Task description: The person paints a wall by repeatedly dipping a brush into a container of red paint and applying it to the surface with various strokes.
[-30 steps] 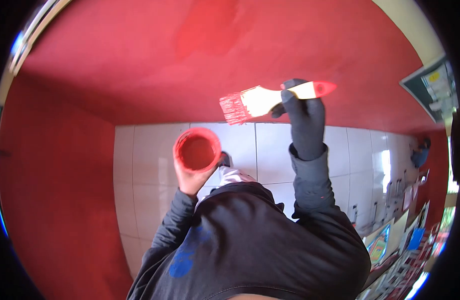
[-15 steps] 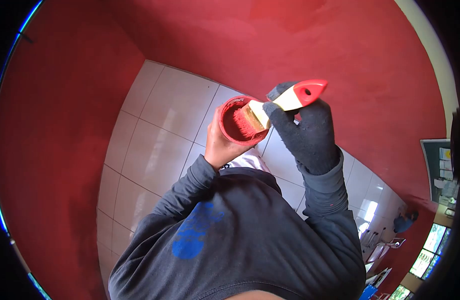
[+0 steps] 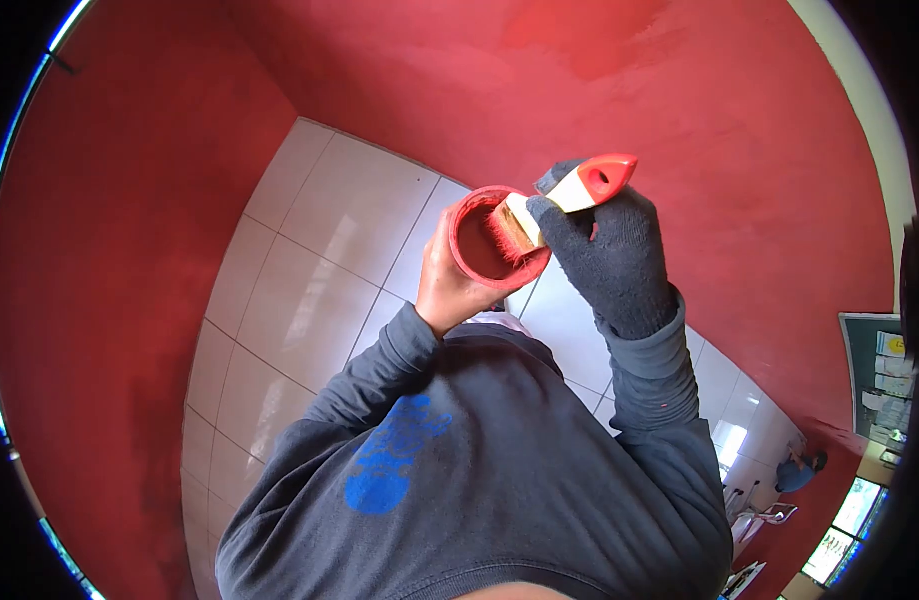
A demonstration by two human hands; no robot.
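Note:
My bare left hand (image 3: pixel 446 282) is wrapped round a paint pot (image 3: pixel 462 210) with a red-smeared rim and red paint inside. In a dark knit glove, my right hand (image 3: pixel 611 250) grips a paintbrush (image 3: pixel 576 193) by its pale, red-tipped handle. The brush slants down to the left. Its red-coated bristles lie over the pot's mouth, against the inner right side of the rim. The fingers of my left hand behind the pot are partly hidden.
A red wall (image 3: pixel 749 170) rises ahead, with another red wall (image 3: pixel 99 300) to the left meeting it in a corner. White floor tiles (image 3: pixel 309 270) lie below. At the far right are a dark notice board (image 3: pixel 864 350) and another person (image 3: pixel 799 472) in blue.
The brush has shifted slightly within the pot toward its right rim, showing more of the paint. Its handle end has moved a little left and up. Both hands keep their holds.

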